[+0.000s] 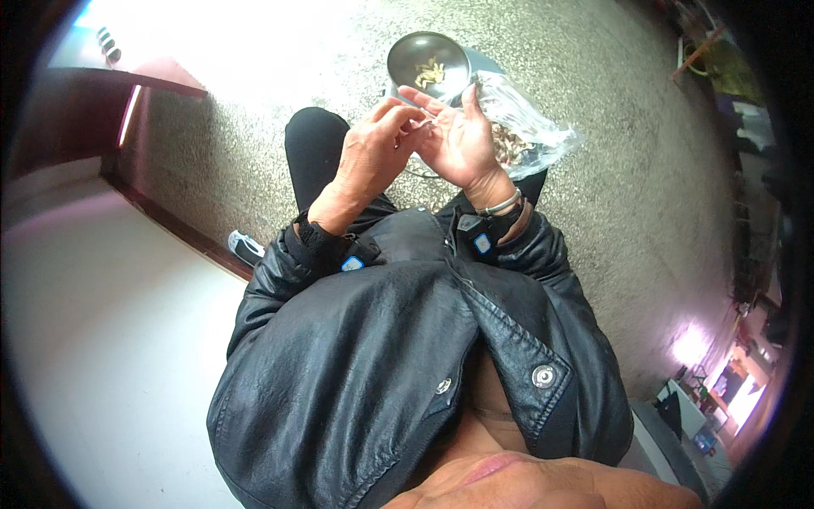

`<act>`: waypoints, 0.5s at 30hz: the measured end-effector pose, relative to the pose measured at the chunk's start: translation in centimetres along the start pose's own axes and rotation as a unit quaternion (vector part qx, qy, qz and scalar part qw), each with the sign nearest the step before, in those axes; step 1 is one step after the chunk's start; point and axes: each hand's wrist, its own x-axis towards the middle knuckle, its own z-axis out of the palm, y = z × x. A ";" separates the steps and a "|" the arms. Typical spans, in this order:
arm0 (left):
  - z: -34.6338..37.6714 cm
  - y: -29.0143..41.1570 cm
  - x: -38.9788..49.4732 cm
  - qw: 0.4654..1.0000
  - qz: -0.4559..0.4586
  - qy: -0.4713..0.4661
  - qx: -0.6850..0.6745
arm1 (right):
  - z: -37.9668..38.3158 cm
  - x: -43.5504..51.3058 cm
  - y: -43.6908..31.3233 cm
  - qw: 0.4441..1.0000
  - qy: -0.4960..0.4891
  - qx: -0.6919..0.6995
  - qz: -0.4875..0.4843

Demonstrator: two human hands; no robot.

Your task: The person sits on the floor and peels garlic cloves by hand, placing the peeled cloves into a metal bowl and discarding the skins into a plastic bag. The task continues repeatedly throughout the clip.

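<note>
My left hand shows its back, the fingers curled in a pinch against my right hand's fingers. Whether a small piece is between the fingertips cannot be made out. Palm up, my right hand has its thumb raised and its fingers apart. Just beyond both hands is a round metal pot with small yellowish pieces at its bottom. A clear plastic bag lies right of the pot, partly behind my right hand. Inside it are small pale and brownish pieces.
Speckled stone-like floor surrounds my legs. On the left stand a white surface with a dark red edge and a dark red piece of furniture. A shoe shows beside that edge. Assorted items crowd the lower right.
</note>
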 end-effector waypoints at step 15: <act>0.1 0.9 -0.9 0.996 -0.005 -0.053 0.065 | -0.4 -0.8 1.1 0.996 -0.023 -0.089 0.003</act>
